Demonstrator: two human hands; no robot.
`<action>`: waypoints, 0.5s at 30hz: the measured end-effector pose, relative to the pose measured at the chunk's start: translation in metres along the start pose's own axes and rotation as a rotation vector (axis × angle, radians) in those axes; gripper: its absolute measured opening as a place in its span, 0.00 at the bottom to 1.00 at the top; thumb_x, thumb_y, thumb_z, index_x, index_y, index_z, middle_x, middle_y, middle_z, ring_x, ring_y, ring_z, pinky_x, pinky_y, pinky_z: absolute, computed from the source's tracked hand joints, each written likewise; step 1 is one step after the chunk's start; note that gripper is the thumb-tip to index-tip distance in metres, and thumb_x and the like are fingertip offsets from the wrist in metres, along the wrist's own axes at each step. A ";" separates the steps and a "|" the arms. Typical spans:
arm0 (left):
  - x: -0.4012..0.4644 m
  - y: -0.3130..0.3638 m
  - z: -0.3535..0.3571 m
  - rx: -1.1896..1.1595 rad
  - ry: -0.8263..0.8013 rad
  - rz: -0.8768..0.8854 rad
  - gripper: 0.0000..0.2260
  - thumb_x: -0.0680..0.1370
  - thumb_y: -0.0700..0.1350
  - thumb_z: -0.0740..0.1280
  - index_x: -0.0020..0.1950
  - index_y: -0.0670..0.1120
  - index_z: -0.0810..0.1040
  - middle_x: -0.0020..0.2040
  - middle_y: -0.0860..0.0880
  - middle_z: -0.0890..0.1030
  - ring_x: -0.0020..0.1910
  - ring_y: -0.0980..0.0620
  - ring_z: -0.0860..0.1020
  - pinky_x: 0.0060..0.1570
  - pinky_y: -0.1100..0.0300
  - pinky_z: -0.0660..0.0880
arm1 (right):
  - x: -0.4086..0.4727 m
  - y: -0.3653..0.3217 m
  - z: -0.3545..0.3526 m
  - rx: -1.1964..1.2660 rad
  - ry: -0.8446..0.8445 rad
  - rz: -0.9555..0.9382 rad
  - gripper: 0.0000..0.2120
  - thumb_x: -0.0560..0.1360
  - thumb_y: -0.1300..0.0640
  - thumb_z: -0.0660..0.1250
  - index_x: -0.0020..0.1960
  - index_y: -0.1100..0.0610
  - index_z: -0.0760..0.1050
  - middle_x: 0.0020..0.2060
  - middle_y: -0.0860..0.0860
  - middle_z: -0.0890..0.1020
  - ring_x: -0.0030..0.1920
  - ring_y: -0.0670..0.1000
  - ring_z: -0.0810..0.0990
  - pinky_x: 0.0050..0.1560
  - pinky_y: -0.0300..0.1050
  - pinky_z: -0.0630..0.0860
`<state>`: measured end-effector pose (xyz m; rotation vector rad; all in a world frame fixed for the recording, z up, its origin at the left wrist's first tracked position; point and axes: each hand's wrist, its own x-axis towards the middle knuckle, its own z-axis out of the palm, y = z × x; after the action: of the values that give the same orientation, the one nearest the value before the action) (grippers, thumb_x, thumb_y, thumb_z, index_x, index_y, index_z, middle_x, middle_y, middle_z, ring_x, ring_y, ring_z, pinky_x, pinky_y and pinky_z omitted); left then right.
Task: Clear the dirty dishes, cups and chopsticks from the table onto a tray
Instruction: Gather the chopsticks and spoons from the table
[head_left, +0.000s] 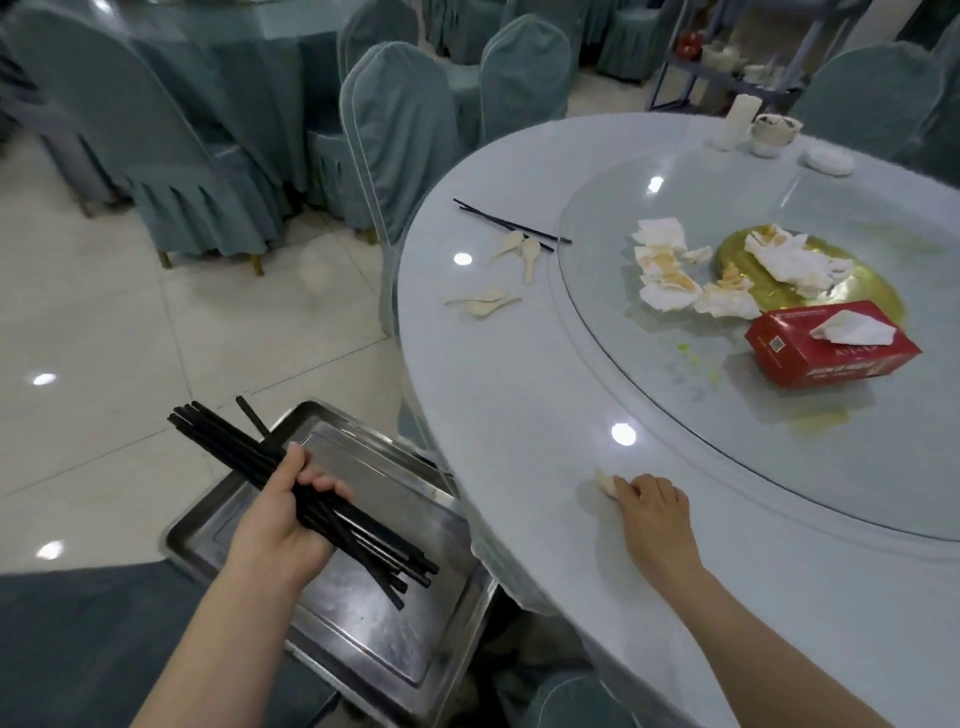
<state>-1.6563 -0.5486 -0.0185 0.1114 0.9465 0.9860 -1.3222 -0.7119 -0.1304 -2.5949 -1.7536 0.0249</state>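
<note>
Left hand (275, 525) grips a bundle of black chopsticks (317, 506) over a metal tray (384, 644); right hand (652, 506) pinches a pale spoon (605, 480) on the tabletop (519, 395).

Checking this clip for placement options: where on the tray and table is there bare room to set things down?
The steel tray is bare around and below the chopstick bundle held by the left hand. The table rim is bare between the right hand and the spoons. It is crowded on the turntable: crumpled napkins and the tissue box.
</note>
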 end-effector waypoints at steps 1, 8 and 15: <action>-0.004 0.008 -0.002 -0.021 -0.014 0.008 0.11 0.80 0.50 0.62 0.38 0.49 0.71 0.24 0.56 0.67 0.22 0.60 0.70 0.28 0.67 0.74 | 0.005 -0.012 -0.007 0.041 -0.057 0.001 0.25 0.60 0.71 0.75 0.55 0.61 0.78 0.43 0.56 0.76 0.39 0.57 0.76 0.39 0.47 0.75; -0.057 0.085 -0.034 -0.165 -0.073 0.100 0.12 0.81 0.50 0.60 0.39 0.48 0.70 0.24 0.55 0.68 0.22 0.59 0.69 0.32 0.66 0.72 | 0.017 -0.155 -0.051 0.366 -0.153 -0.140 0.21 0.82 0.55 0.50 0.75 0.47 0.58 0.60 0.50 0.73 0.57 0.54 0.76 0.57 0.46 0.72; -0.143 0.180 -0.088 -0.227 -0.192 0.245 0.11 0.80 0.50 0.61 0.40 0.48 0.73 0.27 0.54 0.72 0.25 0.57 0.74 0.38 0.61 0.73 | -0.017 -0.332 -0.123 0.610 0.067 -0.348 0.13 0.80 0.54 0.57 0.63 0.55 0.71 0.50 0.51 0.78 0.47 0.53 0.76 0.46 0.45 0.70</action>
<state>-1.8679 -0.5791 0.1037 0.1306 0.6491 1.2786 -1.6340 -0.6043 -0.0019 -1.8334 -1.7887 0.3951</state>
